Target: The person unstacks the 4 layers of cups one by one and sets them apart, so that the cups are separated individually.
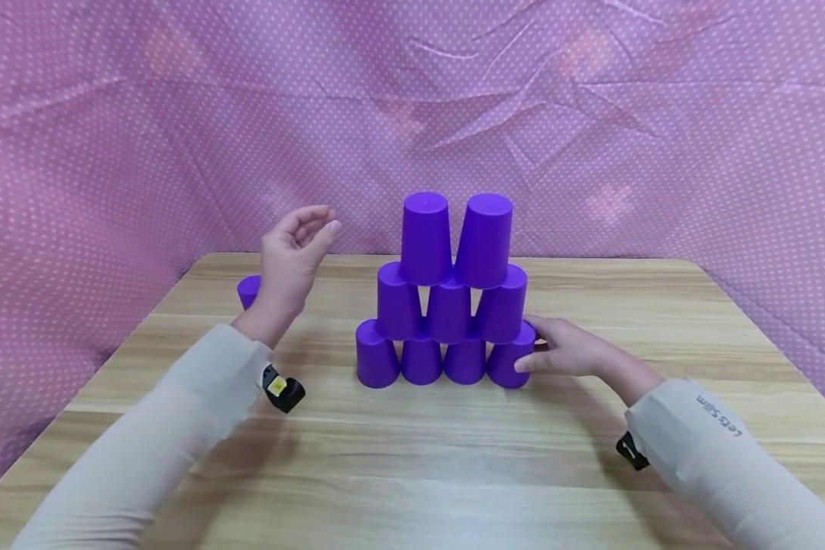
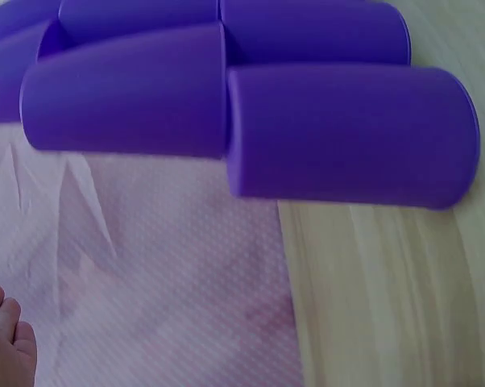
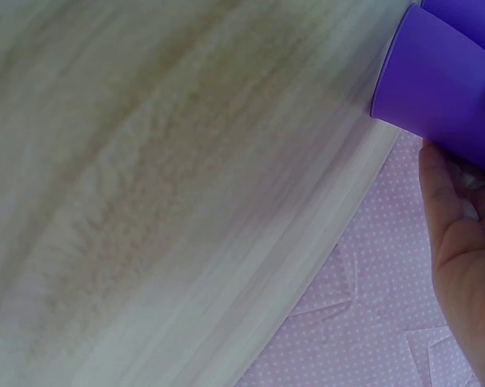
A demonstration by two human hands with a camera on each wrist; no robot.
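Note:
Purple upside-down cups stand as a pyramid: several in the bottom row, three in the middle row, two on top. My right hand grips the bottom-right cup, thumb on its near side, fingers reaching behind. In the right wrist view, this hand is up against the cup. Raised left of the pyramid, my left hand is empty, its fingers loosely bent. The left wrist view has the bottom-left cup close by, a middle-row cup beside it, and fingertips at the lower left corner.
Behind my left hand another purple cup stands on the wooden table, partly hidden by the wrist. A pink dotted cloth hangs behind the table and along its sides.

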